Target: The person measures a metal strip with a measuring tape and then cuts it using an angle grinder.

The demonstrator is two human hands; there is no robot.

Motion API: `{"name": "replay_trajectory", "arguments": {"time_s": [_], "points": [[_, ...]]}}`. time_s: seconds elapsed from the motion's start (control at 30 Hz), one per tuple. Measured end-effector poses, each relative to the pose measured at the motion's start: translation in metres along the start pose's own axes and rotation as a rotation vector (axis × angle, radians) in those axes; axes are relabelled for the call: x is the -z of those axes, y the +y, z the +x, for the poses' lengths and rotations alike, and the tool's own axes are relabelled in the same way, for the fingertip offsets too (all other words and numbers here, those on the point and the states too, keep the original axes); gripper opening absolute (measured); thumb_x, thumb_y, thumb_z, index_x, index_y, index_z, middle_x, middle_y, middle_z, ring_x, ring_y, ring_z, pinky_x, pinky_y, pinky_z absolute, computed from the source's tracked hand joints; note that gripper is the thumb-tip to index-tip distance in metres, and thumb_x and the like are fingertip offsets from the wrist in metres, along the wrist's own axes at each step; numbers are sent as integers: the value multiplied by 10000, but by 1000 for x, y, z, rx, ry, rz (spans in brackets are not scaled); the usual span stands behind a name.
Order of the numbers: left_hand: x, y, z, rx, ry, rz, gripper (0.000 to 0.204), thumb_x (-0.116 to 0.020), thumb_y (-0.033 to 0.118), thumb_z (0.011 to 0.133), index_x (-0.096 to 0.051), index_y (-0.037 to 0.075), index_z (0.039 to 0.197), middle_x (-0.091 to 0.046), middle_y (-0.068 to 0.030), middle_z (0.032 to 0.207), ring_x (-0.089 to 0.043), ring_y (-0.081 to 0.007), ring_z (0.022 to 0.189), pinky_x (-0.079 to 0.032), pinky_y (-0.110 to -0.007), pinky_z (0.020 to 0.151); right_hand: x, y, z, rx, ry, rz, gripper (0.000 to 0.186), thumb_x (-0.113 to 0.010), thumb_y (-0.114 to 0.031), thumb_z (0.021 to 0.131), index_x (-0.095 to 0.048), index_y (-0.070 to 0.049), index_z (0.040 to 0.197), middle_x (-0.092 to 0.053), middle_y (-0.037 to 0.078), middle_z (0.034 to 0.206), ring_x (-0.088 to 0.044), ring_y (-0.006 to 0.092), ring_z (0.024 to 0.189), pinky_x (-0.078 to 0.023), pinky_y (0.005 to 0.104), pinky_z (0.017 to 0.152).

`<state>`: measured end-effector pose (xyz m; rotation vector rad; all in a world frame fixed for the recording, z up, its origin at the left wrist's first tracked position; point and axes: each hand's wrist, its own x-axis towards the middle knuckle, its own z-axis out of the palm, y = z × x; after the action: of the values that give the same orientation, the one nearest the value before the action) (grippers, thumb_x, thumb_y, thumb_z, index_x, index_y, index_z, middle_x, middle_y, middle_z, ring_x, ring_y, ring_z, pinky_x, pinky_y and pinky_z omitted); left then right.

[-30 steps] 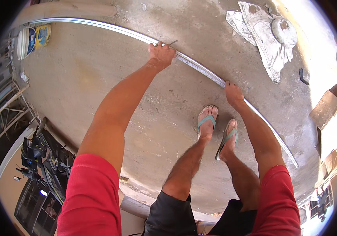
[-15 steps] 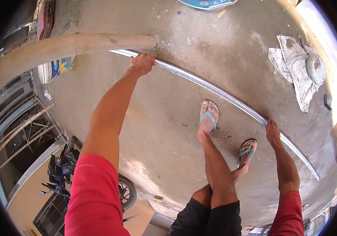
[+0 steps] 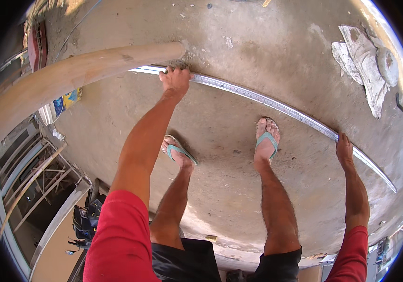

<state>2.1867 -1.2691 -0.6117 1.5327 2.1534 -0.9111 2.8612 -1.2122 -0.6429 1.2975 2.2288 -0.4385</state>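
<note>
A long, thin silvery metal strip with fine ruler-like markings spans the view just above the concrete floor, bowed by the fisheye lens. My left hand is closed over it near its far left part, beside the lower end of a round tan post. Near the other end, my right hand grips the strip, and a bare length of it runs on past the fingers. Part of the strip's left end passes behind the post. Whether the strip touches the floor I cannot tell.
My sandalled feet stand apart on the near side of the strip. Crumpled whitish sacking lies on the floor at far right. A bucket stands behind the post at left. A parked motorbike shows at lower left.
My left foot has stepped out to the left, so my legs are no longer crossed. Both hands keep their hold on the strip, which now appears slightly further right.
</note>
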Motion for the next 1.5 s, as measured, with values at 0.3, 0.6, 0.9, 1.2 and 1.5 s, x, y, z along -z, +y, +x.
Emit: {"name": "replay_trajectory", "arguments": {"time_s": [0.3,0.6,0.9,1.2,1.5], "points": [[-18,14,-2,42,113,41,327,-568,450,908,-686,200,1081,-669,-37,1082,-540,-284,1110,-395,-549,828,-13,-3,-7,-184,14,-50,553,-619,-4,848,-403,-15,1357,-495,256,1316,-541,409,1166,-502,442,941],[-9,7,-5,56,-6,14,322,-552,427,929,-682,191,1106,-665,-42,1100,-523,-293,1131,-408,-542,811,95,-205,45,-424,-20,-76,559,-724,-138,814,-430,-59,1283,-473,183,1304,-560,399,1126,-554,434,836],[0,12,-6,21,5,23,322,-555,424,932,-710,179,1073,-686,-51,1062,-560,-297,1134,-436,-500,851,121,-453,155,305,417,221,485,-642,-152,823,-531,-31,1279,-591,109,1117,-524,283,1140,-479,421,913],[1,-6,-6,-25,-20,-44,360,-540,445,938,-688,175,1125,-656,-76,1153,-534,-329,1185,-418,-520,908,106,-479,164,323,328,175,520,-529,-113,879,-492,-196,1392,-589,52,1248,-493,303,1195,-562,366,842],[3,-53,-5,-167,-96,-165,413,-536,452,938,-648,150,1196,-612,-103,1241,-511,-359,1232,-408,-529,981,82,-489,161,222,340,20,550,-544,-102,873,-480,-242,1401,-540,45,1301,-455,345,1224,-569,350,855]]}}
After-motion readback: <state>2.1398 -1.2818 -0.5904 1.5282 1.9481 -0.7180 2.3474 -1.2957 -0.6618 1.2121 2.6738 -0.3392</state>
